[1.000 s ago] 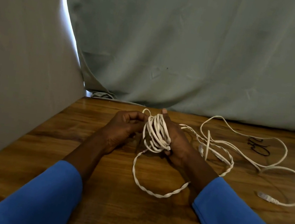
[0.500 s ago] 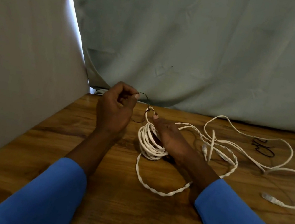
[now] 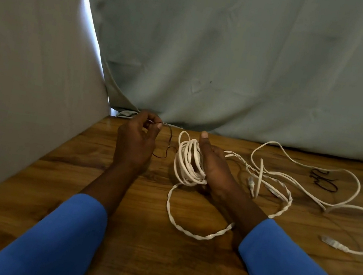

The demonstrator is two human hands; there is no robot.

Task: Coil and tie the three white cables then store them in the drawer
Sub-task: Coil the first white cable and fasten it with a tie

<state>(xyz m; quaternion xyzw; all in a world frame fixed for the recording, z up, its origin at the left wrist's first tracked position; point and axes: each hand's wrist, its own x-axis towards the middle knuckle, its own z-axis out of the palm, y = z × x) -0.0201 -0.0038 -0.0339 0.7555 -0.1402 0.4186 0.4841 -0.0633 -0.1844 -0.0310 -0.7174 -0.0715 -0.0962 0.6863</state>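
Observation:
A white cable coil (image 3: pixel 187 162) stands upright on the wooden table (image 3: pixel 135 237), held in my right hand (image 3: pixel 213 164), whose fingers reach through the loops with the thumb pointing up. A twisted tail of that cable (image 3: pixel 195 232) loops toward me on the table. My left hand (image 3: pixel 135 140) hovers left of the coil and pinches a thin black tie wire (image 3: pixel 166 145), which curves down toward the coil. More loose white cable (image 3: pixel 307 182) sprawls to the right, ending in a connector (image 3: pixel 332 243).
Another black tie wire (image 3: pixel 324 181) lies at the back right of the table. Grey cloth hangs behind (image 3: pixel 236 62) and along the left side (image 3: pixel 16 85). No drawer is in view.
My left hand let go of the coil, lifted away to the left and now pinches the black wire. The coil stays in my right hand, whose thumb has straightened up.

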